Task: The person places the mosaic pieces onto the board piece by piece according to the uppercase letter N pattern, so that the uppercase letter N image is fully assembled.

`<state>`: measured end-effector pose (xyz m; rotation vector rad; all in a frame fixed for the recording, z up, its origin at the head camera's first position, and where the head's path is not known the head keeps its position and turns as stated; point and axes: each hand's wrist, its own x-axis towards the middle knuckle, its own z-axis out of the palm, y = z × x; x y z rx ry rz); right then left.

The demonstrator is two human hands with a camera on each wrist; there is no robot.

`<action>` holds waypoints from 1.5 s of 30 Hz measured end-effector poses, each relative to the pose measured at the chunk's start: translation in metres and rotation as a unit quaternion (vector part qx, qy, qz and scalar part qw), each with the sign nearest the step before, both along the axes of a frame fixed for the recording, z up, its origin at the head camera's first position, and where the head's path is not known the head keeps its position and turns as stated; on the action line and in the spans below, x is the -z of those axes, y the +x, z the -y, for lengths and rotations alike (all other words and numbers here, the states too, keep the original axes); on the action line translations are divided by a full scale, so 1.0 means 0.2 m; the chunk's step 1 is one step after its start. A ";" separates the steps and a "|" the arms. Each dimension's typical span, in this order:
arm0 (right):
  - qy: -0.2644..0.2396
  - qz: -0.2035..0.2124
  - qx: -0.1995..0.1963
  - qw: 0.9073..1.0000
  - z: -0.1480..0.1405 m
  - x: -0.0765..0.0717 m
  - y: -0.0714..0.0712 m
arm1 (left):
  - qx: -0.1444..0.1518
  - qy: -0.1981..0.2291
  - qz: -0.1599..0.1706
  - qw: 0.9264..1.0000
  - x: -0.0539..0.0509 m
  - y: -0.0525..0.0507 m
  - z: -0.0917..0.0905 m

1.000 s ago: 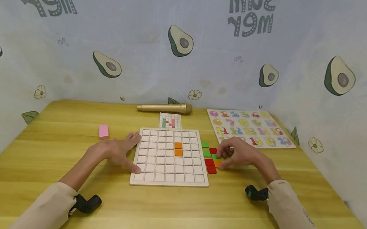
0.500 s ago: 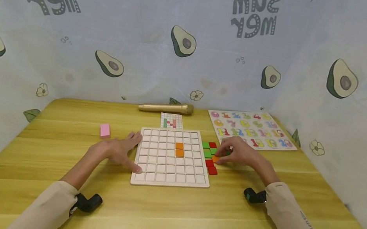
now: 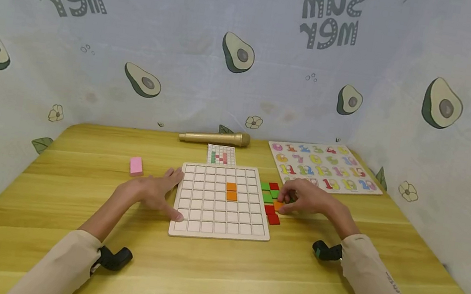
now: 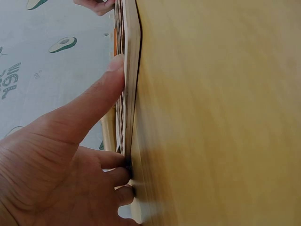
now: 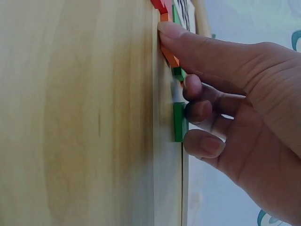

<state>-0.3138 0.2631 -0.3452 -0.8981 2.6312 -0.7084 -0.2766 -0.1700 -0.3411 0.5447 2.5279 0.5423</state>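
The left hand (image 3: 156,195) rests at the left side of the pale grid board (image 3: 197,226), its thumb on the board's near left corner and its other fingers spread along the edge. Two orange tiles (image 3: 231,196) lie in the grid. Right of the board, the right hand (image 3: 310,199) holds a loose orange tile (image 3: 277,205) at the thumb and curled index finger; the index fingertip is partly hidden. Green tiles (image 3: 267,198) and red tiles (image 3: 273,219) lie beside it. In the right wrist view, a separate green tile (image 5: 178,122) is by the other curled fingers.
Behind the board lie a small pattern card (image 3: 221,155) and a gold microphone (image 3: 214,138). A number board (image 3: 326,166) is at the back right. The pink block (image 3: 136,166) sits beyond the left hand. A patterned cloth hangs behind the table.
A green tile near the right fingertips has shifted away from the person, and the loose orange tile has moved slightly. The left hand stays on the board; the head view has shifted a little.
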 end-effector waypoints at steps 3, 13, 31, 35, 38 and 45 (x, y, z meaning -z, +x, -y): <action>0.001 0.006 0.008 1.000 0.00 0.00 0.00 | 0.000 0.004 0.001 1.000 0.00 0.00 0.00; 0.003 -0.034 -0.004 0.999 0.01 0.00 0.01 | 0.003 0.002 0.002 1.000 0.00 0.00 0.00; -0.058 -0.057 0.019 0.996 -0.01 0.01 -0.01 | -0.003 0.000 0.002 1.000 0.00 0.00 0.00; -0.073 -0.049 0.021 0.996 0.00 0.01 -0.01 | 0.000 -0.001 0.001 1.000 0.00 0.00 0.00; -0.091 -0.045 0.020 0.995 0.02 0.01 -0.01 | 0.001 -0.001 0.000 1.000 0.00 0.00 0.00; -0.131 -0.043 0.015 0.990 0.10 -0.01 0.00 | 0.002 -0.002 0.002 1.000 0.00 0.00 0.01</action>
